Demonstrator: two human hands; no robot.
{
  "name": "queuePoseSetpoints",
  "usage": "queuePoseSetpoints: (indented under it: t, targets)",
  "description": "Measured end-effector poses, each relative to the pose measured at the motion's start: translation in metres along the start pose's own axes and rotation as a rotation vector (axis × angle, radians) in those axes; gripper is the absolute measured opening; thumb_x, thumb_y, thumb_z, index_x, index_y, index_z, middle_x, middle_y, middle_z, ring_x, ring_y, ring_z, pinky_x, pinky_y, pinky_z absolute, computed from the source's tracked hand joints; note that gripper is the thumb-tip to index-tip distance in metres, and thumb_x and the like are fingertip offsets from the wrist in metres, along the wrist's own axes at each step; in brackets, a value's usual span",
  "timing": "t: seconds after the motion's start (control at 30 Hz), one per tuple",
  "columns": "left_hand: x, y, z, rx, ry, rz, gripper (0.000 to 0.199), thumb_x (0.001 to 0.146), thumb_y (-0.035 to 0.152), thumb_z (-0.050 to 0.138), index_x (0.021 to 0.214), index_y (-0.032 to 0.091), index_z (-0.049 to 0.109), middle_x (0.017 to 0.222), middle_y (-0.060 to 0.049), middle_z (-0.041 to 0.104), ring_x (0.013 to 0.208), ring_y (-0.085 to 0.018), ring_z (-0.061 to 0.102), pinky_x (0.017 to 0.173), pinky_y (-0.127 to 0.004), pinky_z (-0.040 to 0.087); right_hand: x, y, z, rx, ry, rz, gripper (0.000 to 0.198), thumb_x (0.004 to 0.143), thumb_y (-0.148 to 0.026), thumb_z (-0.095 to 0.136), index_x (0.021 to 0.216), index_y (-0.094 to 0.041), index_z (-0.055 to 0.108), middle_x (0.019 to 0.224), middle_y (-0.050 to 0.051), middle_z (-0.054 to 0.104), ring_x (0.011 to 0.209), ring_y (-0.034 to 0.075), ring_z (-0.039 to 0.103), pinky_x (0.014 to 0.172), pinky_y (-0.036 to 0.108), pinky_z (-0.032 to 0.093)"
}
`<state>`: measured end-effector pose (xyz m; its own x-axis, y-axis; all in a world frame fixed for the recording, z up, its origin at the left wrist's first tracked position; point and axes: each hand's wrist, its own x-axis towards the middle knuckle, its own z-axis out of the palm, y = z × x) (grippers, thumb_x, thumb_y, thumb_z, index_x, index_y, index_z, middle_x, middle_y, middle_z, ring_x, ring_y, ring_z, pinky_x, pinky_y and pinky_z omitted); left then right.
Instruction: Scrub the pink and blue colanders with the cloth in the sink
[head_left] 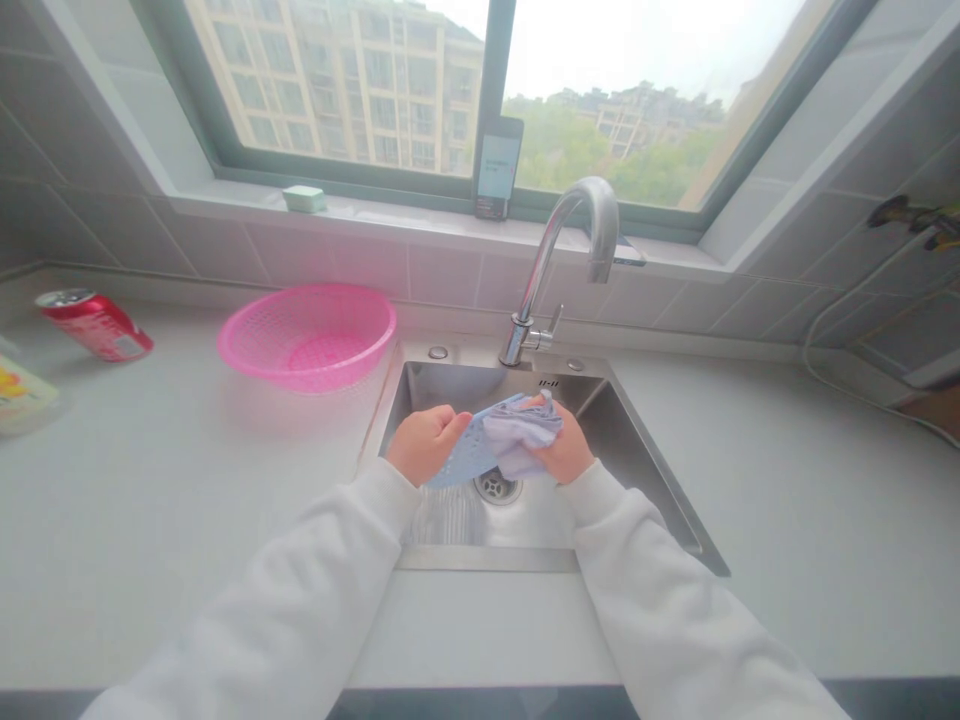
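Observation:
Over the metal sink (pixel 660 480), my left hand (pixel 424 442) is closed on the left side of a light blue, flat-looking piece with small holes, perhaps a plastic basket (pixel 471 452). My right hand (pixel 568 445) is wrapped round a bunched pale lavender-grey cloth (pixel 521 430). The cloth lies against the right part of the blue piece and hides it there. Below them the drain (pixel 496 487) shows in the sink's bottom. Behind stands a curved chrome faucet (pixel 544 250), and no water is seen running from it.
A pink perforated basket (pixel 307 340) stands left of the sink. Farther left are a red can (pixel 97 325) lying tilted and a partly cut-off package (pixel 22 395). On the windowsill are a phone (pixel 498 168) and a small green block (pixel 304 198). Counter (pixel 825 480) extends to the right.

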<state>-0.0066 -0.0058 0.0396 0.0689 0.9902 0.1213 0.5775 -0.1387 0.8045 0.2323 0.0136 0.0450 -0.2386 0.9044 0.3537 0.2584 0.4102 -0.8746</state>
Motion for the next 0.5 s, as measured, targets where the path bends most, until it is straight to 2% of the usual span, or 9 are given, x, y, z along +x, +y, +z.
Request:
queuePoseSetpoints:
  t: [0.07, 0.13, 0.23, 0.3, 0.43, 0.5]
  targets:
    - [-0.001, 0.001, -0.003, 0.008, 0.025, 0.001, 0.053, 0.089, 0.067, 0.042, 0.058, 0.024, 0.042, 0.052, 0.003, 0.047, 0.056, -0.017, 0.045, 0.059, -0.031, 0.026, 0.009, 0.015, -0.019, 0.013, 0.081, 0.053, 0.031, 0.068, -0.046, 0.084, 0.088, -0.027, 0.07, 0.091, 0.004, 0.077, 0.089, 0.028, 0.072, 0.086, 0.044, 0.058]
    - [-0.002, 0.002, -0.006, -0.004, 0.042, 0.005, 0.053, 0.088, 0.067, 0.041, 0.057, 0.024, 0.04, 0.052, 0.003, 0.045, 0.056, -0.016, 0.045, 0.059, -0.03, 0.027, 0.017, 0.029, -0.038, 0.011, 0.187, 0.115, 0.031, 0.066, -0.048, 0.085, 0.083, -0.029, 0.068, 0.084, 0.003, 0.074, 0.083, 0.027, 0.069, 0.082, 0.044, 0.058]
    - [-0.003, 0.003, -0.007, -0.028, 0.044, 0.008, 0.051, 0.087, 0.065, 0.043, 0.056, 0.024, 0.039, 0.052, 0.004, 0.045, 0.056, -0.015, 0.044, 0.059, -0.03, 0.029, 0.02, 0.033, -0.047, 0.007, 0.212, 0.161, 0.031, 0.066, -0.048, 0.086, 0.08, -0.03, 0.067, 0.081, 0.002, 0.072, 0.08, 0.025, 0.067, 0.08, 0.042, 0.057]
    - [-0.003, 0.003, -0.006, -0.022, 0.044, 0.009, 0.05, 0.087, 0.064, 0.044, 0.056, 0.024, 0.039, 0.052, 0.004, 0.044, 0.056, -0.015, 0.044, 0.058, -0.03, 0.028, 0.017, 0.025, -0.039, 0.043, 0.162, 0.139, 0.034, 0.065, -0.048, 0.088, 0.084, -0.028, 0.068, 0.084, 0.002, 0.073, 0.081, 0.025, 0.068, 0.081, 0.041, 0.057]
    - [0.002, -0.001, -0.001, -0.02, -0.003, 0.007, 0.05, 0.086, 0.062, 0.048, 0.055, 0.023, 0.042, 0.051, 0.004, 0.044, 0.056, -0.015, 0.042, 0.058, -0.03, 0.026, 0.008, 0.006, -0.015, 0.104, -0.082, 0.093, 0.044, 0.062, -0.053, 0.091, 0.087, -0.024, 0.071, 0.088, 0.005, 0.076, 0.083, 0.026, 0.07, 0.082, 0.041, 0.056]
    - [0.004, -0.003, 0.0, -0.022, -0.024, 0.005, 0.049, 0.083, 0.061, 0.054, 0.054, 0.022, 0.046, 0.051, 0.004, 0.045, 0.056, -0.014, 0.044, 0.057, -0.029, 0.028, 0.007, 0.005, -0.012, 0.132, -0.135, 0.108, 0.047, 0.06, -0.056, 0.092, 0.087, -0.023, 0.072, 0.088, 0.006, 0.077, 0.083, 0.027, 0.07, 0.081, 0.04, 0.056]
